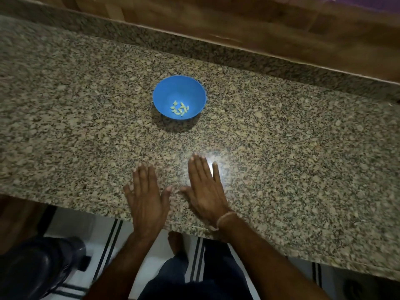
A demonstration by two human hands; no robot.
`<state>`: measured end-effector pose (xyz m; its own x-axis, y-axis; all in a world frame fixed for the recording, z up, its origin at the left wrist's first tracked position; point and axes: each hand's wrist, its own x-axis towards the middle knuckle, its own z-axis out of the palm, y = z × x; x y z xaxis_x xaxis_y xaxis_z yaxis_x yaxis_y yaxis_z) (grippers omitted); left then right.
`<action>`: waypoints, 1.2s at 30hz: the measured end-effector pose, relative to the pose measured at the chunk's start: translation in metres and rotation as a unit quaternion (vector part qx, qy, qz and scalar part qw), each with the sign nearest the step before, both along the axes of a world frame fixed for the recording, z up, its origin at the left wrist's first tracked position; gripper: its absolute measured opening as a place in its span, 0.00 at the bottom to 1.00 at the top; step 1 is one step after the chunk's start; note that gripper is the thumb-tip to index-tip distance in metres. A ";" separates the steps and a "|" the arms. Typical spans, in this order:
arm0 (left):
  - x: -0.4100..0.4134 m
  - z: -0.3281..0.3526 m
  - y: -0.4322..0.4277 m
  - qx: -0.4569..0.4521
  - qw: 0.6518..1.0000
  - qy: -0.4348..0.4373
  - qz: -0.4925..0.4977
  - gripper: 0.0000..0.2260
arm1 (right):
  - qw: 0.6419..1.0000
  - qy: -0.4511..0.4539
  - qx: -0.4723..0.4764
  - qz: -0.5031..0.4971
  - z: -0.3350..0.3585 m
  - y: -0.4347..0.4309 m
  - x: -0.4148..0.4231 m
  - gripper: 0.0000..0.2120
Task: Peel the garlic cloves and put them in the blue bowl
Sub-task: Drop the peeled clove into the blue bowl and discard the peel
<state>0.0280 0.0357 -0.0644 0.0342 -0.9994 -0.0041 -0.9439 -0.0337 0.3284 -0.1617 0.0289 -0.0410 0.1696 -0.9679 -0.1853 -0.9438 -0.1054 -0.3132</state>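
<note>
Beyond the fingertips [195, 158], in the blue bowl [171, 89]: peeled garlic cloves [180, 108]. Look light, firm, slippery; best pinched mid-body. Left hand [147, 195], right hand [205, 189] flat on table [281, 148], fingers straight, empty.

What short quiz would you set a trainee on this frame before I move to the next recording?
1. True or false: the garlic cloves lie inside the blue bowl.
2. What are the left hand and right hand doing? A: gripping the bowl. B: spread flat at the near edge of the countertop, holding nothing. C: pinching a clove.
3. Fill in: the pale band is on the ___ wrist.
Key: 1 true; 2 B; 3 right.
</note>
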 end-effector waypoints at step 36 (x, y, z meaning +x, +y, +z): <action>-0.085 -0.008 0.078 -0.048 0.957 -0.033 0.285 0.31 | 0.861 -0.014 -0.062 0.505 -0.018 -0.136 0.007 0.41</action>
